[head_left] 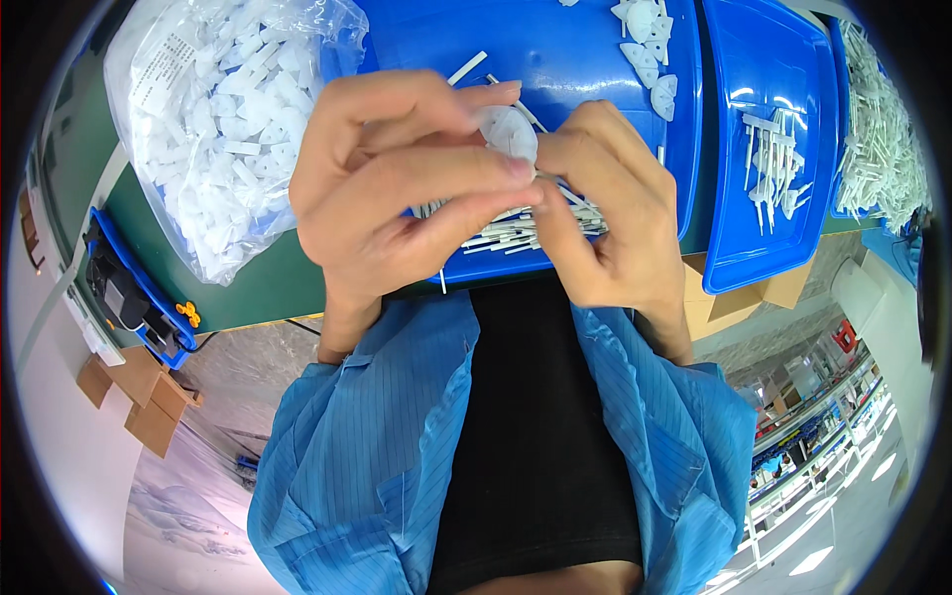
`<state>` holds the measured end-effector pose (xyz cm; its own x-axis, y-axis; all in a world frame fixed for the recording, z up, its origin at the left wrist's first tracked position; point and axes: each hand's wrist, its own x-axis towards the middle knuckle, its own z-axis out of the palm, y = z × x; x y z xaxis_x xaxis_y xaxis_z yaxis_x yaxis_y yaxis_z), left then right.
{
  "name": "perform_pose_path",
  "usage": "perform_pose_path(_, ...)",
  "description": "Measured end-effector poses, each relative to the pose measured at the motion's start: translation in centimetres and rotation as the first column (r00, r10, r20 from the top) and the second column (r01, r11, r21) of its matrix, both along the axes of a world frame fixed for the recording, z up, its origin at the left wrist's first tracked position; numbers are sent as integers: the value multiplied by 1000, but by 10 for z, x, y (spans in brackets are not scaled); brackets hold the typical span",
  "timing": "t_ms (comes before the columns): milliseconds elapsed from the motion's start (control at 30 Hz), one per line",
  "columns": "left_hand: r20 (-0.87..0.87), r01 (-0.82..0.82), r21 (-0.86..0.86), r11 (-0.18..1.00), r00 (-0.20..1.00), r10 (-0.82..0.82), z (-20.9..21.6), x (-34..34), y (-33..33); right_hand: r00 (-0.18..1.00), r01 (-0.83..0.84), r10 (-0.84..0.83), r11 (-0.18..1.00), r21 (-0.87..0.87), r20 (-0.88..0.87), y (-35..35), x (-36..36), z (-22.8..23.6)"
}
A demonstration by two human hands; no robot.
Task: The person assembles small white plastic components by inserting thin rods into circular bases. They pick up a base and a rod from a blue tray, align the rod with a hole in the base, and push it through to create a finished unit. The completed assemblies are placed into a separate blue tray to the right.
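My left hand (pixel 407 183) is closed, with thumb and forefinger pinching a translucent white plastic piece (pixel 510 131) that has a rounded edge. My right hand (pixel 617 203) meets it at the fingertips, thumb and forefinger pressed together by the lower edge of that piece. What sits between the right fingertips is too small and covered to make out. Under both hands lies a large blue tray (pixel 595 50). Many thin white sticks (pixel 506 233) are heaped in its near part, partly hidden by my hands. Several white fan-shaped pieces (pixel 647 45) lie along its right side.
A clear plastic bag (pixel 233 139) full of white parts stands at the left. On the right, a smaller blue tray (pixel 764 253) holds white sticks with pieces attached, beside a big pile of similar parts (pixel 883 149). The green table's (pixel 273 297) front edge runs below my wrists.
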<state>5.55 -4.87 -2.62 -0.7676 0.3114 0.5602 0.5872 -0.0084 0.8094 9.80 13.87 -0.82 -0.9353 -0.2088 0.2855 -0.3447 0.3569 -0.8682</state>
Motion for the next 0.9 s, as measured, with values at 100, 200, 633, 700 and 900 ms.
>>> perform_pose_path(100,-56,-13,-53,999,998,10,0,5,1,970,0,51,978,-211,237,0,-3,11)
perform_pose_path(200,-134,25,-178,984,990,-50,7,6,-2,906,136,0,947,-291,424,-10,1,14)
perform_pose_path(633,355,-162,443,882,935,-7,-1,7,1,969,241,-229,819,521,-88,-22,-13,-26)
perform_pose_path(700,437,-173,414,893,899,-28,-1,5,-4,971,210,-238,837,506,-9,-23,-13,-29)
perform_pose_path(900,512,-29,576,817,792,-333,-3,1,-15,822,331,-354,934,132,445,14,-17,9)
